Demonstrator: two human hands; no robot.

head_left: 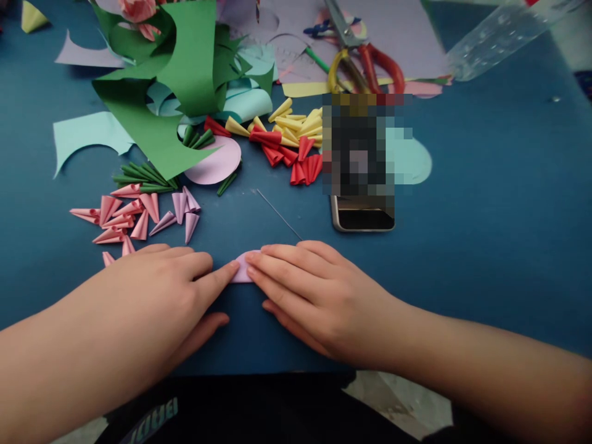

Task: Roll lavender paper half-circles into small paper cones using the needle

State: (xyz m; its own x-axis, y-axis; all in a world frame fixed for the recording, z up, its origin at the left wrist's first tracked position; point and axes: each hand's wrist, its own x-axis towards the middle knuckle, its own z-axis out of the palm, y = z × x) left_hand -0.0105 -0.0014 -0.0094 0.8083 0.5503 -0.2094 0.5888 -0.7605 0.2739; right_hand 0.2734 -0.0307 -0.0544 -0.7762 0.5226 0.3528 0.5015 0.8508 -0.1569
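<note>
My left hand and my right hand lie flat on the blue table, fingertips meeting over a small lilac paper piece. Both press that piece down; most of it is hidden under the fingers. Just beyond my left hand lies a heap of pink paper cones with a few lilac cones. A thin wire runs from behind my right hand toward the far side.
A phone lies beyond my right hand. Farther back are red cones, yellow cones, green cones, green paper scraps, scissors, a lilac sheet and a clear ruler.
</note>
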